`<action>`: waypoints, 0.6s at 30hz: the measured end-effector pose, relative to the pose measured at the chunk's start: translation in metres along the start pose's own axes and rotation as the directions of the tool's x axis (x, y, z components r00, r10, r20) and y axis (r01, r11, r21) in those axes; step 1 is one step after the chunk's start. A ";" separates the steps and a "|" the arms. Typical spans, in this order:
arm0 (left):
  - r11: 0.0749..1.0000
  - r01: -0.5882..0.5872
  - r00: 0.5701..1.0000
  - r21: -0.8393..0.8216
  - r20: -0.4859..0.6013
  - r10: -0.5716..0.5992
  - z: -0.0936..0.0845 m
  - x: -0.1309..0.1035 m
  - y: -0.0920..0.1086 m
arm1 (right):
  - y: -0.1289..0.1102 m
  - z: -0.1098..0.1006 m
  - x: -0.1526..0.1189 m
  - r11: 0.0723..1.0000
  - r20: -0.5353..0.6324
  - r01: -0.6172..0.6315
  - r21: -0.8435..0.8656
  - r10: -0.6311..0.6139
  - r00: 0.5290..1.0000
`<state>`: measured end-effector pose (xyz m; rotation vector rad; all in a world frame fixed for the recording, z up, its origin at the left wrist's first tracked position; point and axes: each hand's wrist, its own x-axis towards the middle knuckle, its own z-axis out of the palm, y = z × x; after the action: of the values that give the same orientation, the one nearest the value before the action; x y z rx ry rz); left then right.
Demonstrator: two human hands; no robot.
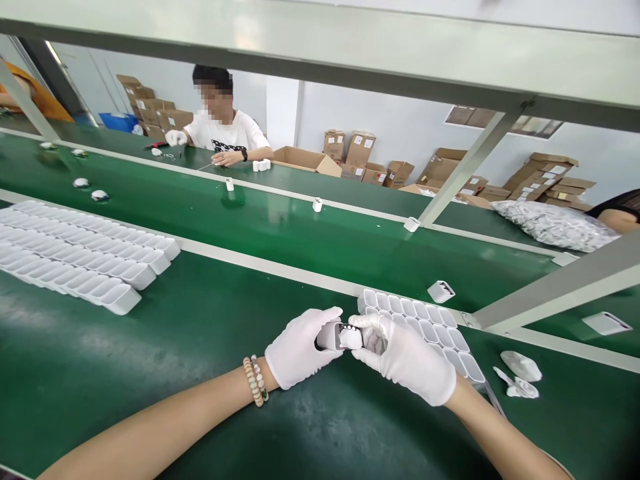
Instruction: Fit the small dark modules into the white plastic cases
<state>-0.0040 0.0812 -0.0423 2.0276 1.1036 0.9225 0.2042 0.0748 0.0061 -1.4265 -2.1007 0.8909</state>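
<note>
Above the green bench (220,373), a small white plastic housing (329,335) is gripped between the thumb and fingers of my gloved left hand (300,347). Its open end faces right and shows a dark rim with a white inner part (351,337) that has small round dots. My gloved right hand (395,353) pinches at this open end, thumb below and fingers above; its fingertips partly cover the edge. Just behind the right hand stand rows of white open cups (425,330), partly hidden by that hand.
A large block of white cups (80,253) covers the left bench. Behind a pale rail runs a green conveyor belt (280,227) with scattered housings (441,291). Metal posts (565,293) rise at right, near crumpled white gloves (521,366). A co-worker (225,127) sits across; cartons (357,150) stand behind.
</note>
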 end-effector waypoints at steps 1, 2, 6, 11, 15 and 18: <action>1.000 0.001 1.000 0.011 -0.002 -0.001 0.000 0.000 0.000 | -0.002 0.000 -0.001 1.000 -0.010 -0.021 0.005 0.021 1.000; 1.000 0.002 1.000 0.023 -0.004 -0.002 0.000 -0.001 0.001 | -0.003 0.001 -0.001 0.999 -0.014 -0.043 0.005 0.043 0.999; 0.998 0.003 1.000 0.061 -0.011 -0.002 0.000 -0.001 0.002 | -0.007 0.001 -0.003 0.995 -0.011 -0.095 -0.006 0.095 0.995; 0.995 -0.042 0.999 0.085 0.024 0.041 0.000 0.000 0.002 | -0.005 0.003 -0.004 0.989 0.003 -0.138 0.046 0.138 0.990; 0.995 -0.055 0.998 0.089 0.041 0.052 0.000 0.000 0.003 | 0.000 0.008 -0.004 0.983 0.058 -0.172 0.061 0.169 0.984; 0.997 -0.049 0.998 0.059 0.046 0.046 -0.001 0.000 0.006 | 0.004 0.013 -0.003 0.984 0.104 -0.139 0.109 0.127 0.986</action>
<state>-0.0025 0.0788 -0.0374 2.1211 1.0749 0.8730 0.1990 0.0701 -0.0055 -1.5043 -2.0039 1.1364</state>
